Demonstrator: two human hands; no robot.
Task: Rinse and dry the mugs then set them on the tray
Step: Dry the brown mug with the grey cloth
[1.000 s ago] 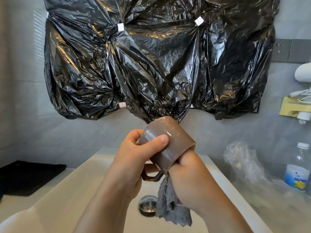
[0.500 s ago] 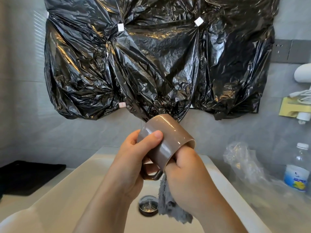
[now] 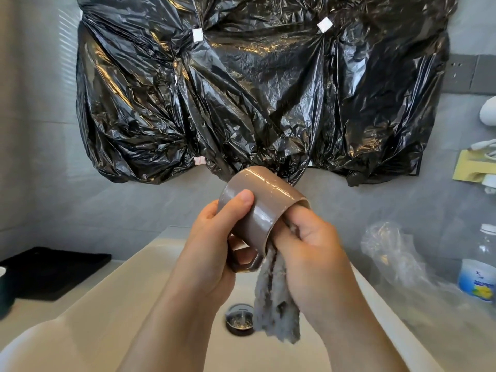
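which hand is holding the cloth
The right hand, pressing the grey cloth into the mouth of the brown mug; the left hand only grips the mug's outside.

The wall point(image 3: 40, 157) has pale grey tiles, and a large black plastic sheet point(image 3: 255, 89) is fixed on it with small white tape pieces point(image 3: 197, 35); light makes thin stripes on the tiles at the upper left. Below it stands a cream-white sink point(image 3: 94, 304) with a metal drain point(image 3: 239, 316). At the right, a dark grey socket plate point(image 3: 467, 73) sits on the wall, and a crumpled clear plastic bag point(image 3: 389, 251) lies beside a plastic bottle point(image 3: 480, 267).
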